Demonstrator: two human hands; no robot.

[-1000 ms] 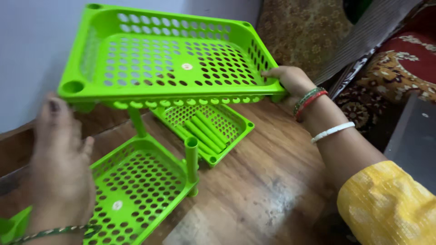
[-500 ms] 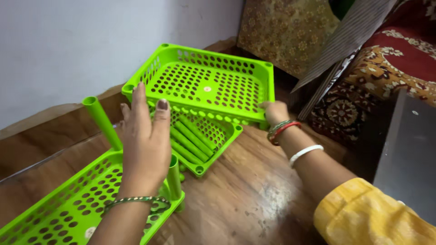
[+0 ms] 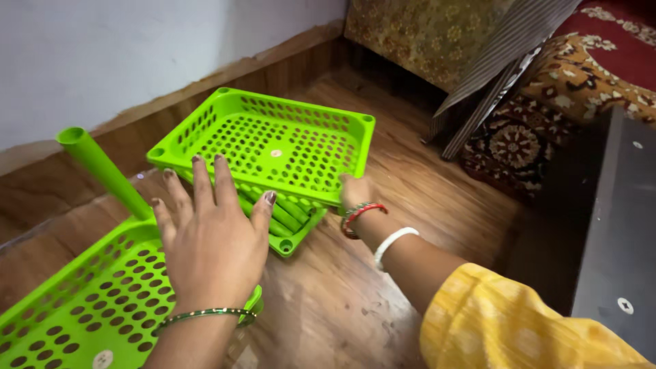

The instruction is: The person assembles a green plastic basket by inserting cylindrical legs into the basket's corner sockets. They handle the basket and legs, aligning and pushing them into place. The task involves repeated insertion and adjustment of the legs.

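Bare wooden floor (image 3: 410, 178) lies open right of the upper tray (image 3: 273, 147). The wall (image 3: 102, 55) closes the left, folded mats (image 3: 492, 89) the far right. An upright tube (image 3: 102, 171) stands beside the near tray (image 3: 82, 301).

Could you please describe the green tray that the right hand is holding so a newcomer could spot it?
Start at the white wall; below it, on the wooden floor, lies the perforated green tray gripped by the right hand. Unlike the near tray, it has no upright tube and rests on another tray.

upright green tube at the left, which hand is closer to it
Left. The left hand is spread open just right of the upright green tube; the right hand grips the top tray at its far corner.
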